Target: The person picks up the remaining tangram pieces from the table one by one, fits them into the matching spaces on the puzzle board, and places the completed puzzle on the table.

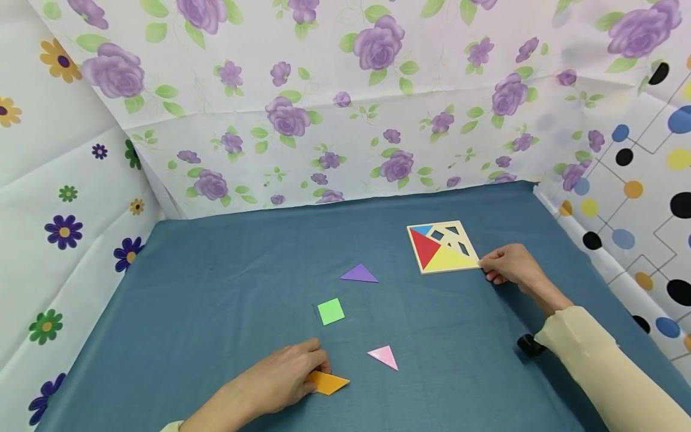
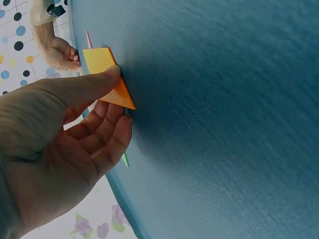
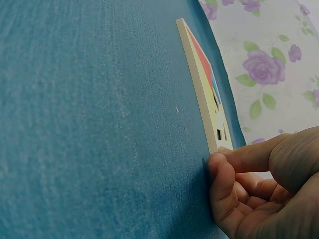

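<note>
The left hand [image 1: 291, 373] pinches a flat orange parallelogram [image 1: 332, 383]; the right hand [image 1: 513, 266] pinches a pale square wooden board [image 1: 450, 240] on its left.

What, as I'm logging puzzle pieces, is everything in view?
Puzzle board: 1, cream, right of centre
Red triangle: 1, red, in the board
Yellow triangle: 1, yellow, in the board
Blue piece: 1, blue, in the board
Purple triangle: 1, purple, left of the board
Green square: 1, green, nearer than purple triangle
Orange piece: 1, orange, near front
Pink triangle: 1, pink, right of orange piece
Tablecloth: 1, blue, under the board
Rose sheet: 1, white, back
Flowered sheet: 1, white, left
Dotted sheet: 1, white, right
Black object: 1, black, lower right
Sleeves: 2, cream, bottom left and lower right
Left hand: 1, bare, pinching orange piece
Right hand: 1, bare, pinching board corner
</note>
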Demonstrator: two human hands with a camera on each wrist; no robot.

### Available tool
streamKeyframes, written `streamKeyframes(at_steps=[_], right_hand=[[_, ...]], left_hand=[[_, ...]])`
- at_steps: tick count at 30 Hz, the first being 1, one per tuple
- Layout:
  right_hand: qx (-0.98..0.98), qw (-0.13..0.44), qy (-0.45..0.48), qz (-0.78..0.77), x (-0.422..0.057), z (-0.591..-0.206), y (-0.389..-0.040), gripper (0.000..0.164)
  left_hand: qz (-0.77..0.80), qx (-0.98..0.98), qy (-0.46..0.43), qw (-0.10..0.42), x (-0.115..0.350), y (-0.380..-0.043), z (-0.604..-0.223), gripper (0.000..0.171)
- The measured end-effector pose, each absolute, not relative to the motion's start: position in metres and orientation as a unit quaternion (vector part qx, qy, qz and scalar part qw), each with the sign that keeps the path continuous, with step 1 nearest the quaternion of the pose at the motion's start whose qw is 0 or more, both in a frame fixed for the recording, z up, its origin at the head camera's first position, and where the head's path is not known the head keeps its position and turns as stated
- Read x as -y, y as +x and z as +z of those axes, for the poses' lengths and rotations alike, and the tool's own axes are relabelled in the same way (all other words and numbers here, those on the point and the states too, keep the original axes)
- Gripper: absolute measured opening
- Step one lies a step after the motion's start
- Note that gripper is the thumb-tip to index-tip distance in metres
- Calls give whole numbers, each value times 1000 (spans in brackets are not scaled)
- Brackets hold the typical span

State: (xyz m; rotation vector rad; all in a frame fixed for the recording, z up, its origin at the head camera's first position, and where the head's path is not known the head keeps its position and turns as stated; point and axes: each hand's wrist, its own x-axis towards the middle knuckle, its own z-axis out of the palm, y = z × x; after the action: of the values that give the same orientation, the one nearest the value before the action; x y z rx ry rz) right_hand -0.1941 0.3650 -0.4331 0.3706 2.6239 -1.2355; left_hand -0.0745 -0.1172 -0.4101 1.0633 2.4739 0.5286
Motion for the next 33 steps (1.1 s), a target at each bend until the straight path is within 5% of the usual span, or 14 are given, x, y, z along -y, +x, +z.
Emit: streamKeyframes(at_steps=[33], right_hand=[[-884, 127, 136, -430, -364, -429, -196, 32]], left_hand=[[368, -854, 333, 157, 95, -84, -391, 11]])
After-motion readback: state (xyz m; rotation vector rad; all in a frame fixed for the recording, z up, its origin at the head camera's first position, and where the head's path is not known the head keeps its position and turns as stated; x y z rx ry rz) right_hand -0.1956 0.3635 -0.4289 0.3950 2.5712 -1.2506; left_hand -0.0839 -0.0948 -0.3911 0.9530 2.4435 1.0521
